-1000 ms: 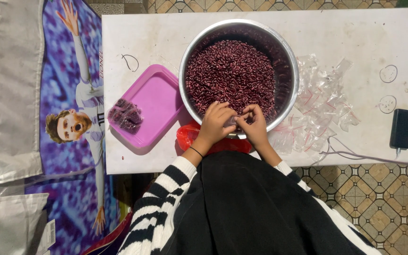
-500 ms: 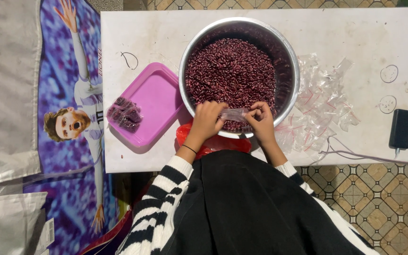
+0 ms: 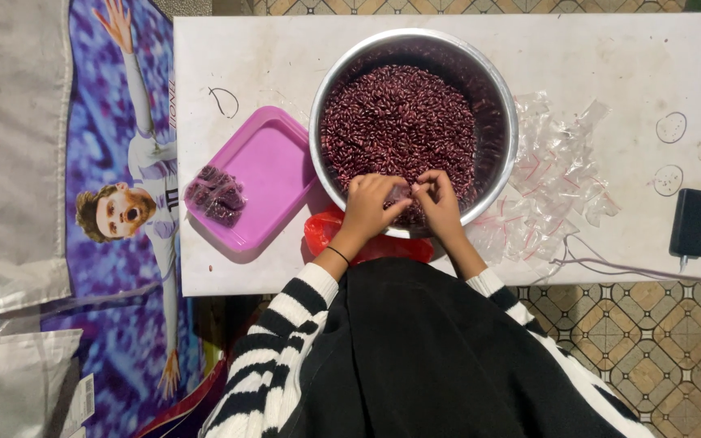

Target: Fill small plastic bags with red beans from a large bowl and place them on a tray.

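Steel gleams round the rim of the big bowl (image 3: pixel 318 122), which sits in the middle of the white worktop (image 3: pixel 594 49) and is heaped with dark red beans (image 3: pixel 399 122). Both hands meet over its near edge: the left hand (image 3: pixel 369 203) and the right hand (image 3: pixel 440 204) pinch a small clear bag (image 3: pixel 402 195) between their fingertips, each grip closed on one side of it. The bag hangs just above the beans at the near rim, probably held there so that anything spilled drops back into the bowl. Its long axis appears to run left to right between the two hands; which way its mouth faces cannot be told, since the fingers cover most of it. A pink tray (image 3: pixel 265 162) lies touching the bowl's left side, within easy reach of the left hand, and carries a small cluster of filled bags (image 3: pixel 217 195) at its far left corner. On the right, just beside the bowl, a loose pile of empty clear bags (image 3: pixel 553 186) with red strips is spread within reach of the right hand. A red plastic bag (image 3: pixel 326 235) peeks out under the bowl's near edge. A black charger (image 3: pixel 690 223) rests well apart at the right end, its cable trailing along the near edge.
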